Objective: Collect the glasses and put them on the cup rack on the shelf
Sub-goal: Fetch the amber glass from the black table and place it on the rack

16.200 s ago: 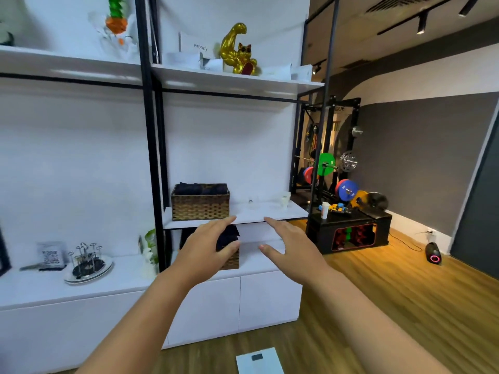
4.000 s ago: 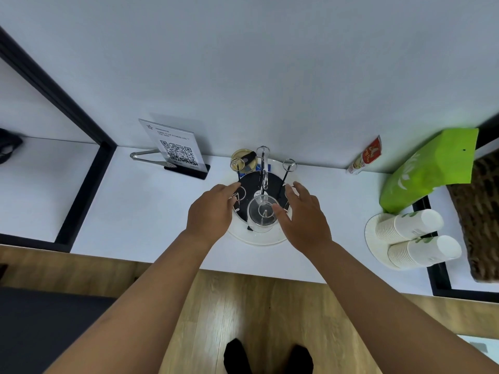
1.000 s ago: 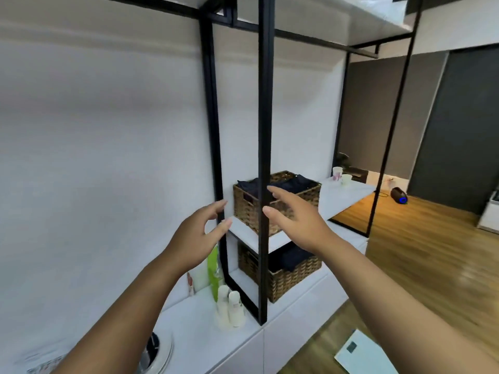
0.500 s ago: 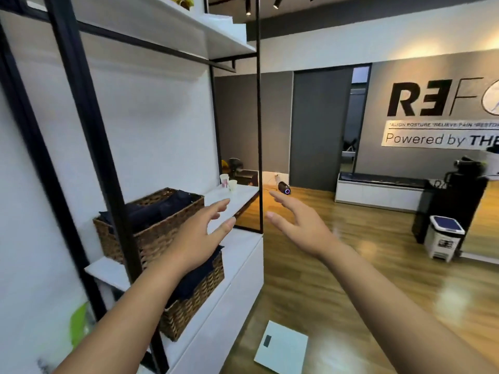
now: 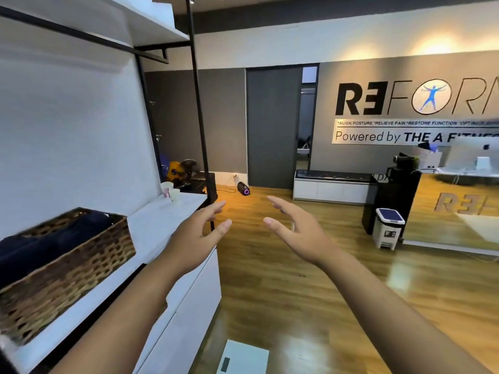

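Head view, left hand: the left hand (image 5: 197,238) is raised in front of the chest, palm turned inward, fingers (image 5: 213,209) spread apart and slightly curled, holding nothing.
Head view, right hand: the right hand (image 5: 299,230) is raised level with the left and well apart from it, palm facing the left palm, fingers (image 5: 278,202) apart and empty.
Head view, between the fingers: only the wooden floor (image 5: 310,292) shows in the gap between the two hands.
Head view, beyond the left fingertips: a black upright post (image 5: 198,109) of the shelf frame stands just behind them, and the white shelf (image 5: 162,225) runs off to their left.
Head view, task things: no clear glass can be told in this view; two small cups (image 5: 170,190) stand at the far end of the shelf, beyond and left of the left fingers, too small to tell their material. The cup rack is out of view.
Head view, left of the left forearm: a woven basket (image 5: 67,265) holding dark folded cloth sits on the shelf.
Head view, beyond the fingers of both hands: a small black speaker (image 5: 243,188) with a pink ring lies on the floor near a dark door.
Head view, right of the right fingers: a white pedal bin (image 5: 388,228) stands well off on the floor beside a black cabinet.
Head view, below the hands: a white scale (image 5: 241,357) lies on the floor.
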A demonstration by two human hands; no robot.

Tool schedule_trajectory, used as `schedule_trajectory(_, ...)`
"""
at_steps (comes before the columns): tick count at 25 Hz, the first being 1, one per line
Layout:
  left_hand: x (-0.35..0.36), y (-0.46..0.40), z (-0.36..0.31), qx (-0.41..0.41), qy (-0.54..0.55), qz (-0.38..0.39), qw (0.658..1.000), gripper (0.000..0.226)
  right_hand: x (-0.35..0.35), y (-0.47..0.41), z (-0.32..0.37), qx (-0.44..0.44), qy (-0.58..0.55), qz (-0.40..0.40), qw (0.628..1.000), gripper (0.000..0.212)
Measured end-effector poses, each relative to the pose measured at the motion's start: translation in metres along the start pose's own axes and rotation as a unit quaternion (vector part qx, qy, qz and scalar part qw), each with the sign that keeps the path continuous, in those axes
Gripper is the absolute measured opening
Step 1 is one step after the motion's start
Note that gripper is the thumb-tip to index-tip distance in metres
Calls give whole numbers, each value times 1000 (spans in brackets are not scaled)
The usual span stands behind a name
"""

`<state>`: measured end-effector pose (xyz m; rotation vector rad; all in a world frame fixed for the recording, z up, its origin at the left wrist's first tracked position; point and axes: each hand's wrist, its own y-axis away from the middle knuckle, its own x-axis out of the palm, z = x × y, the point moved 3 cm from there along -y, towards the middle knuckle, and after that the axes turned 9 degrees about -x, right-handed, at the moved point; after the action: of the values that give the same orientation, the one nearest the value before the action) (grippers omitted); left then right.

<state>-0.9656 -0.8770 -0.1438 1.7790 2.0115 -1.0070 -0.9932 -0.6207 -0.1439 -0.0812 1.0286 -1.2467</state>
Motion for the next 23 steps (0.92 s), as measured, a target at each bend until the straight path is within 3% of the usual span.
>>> schedule_trajectory(5, 50, -90, 11, 16, 15, 34, 999, 71, -14, -36, -70, 39, 17, -19, 999, 65)
schedule_trajectory(12, 147, -228, 18, 67, 59, 130, 988, 68, -43, -78, -176, 128, 62, -86, 986, 68)
schedule_trajectory(15, 189, -291, 2, 112, 67, 167, 977, 61, -75, -92, -212, 168, 77, -141, 973, 68)
schedule_trajectory(19, 261, -347, -33, 160, 94, 223, 957, 69, -123, -80, -248, 215, 109, -191, 951, 74)
schedule_trajectory(23, 357, -380, -94, 211, 106, 281, 930, 56, -195, -48, -289, 256, 164, -243, 921, 67)
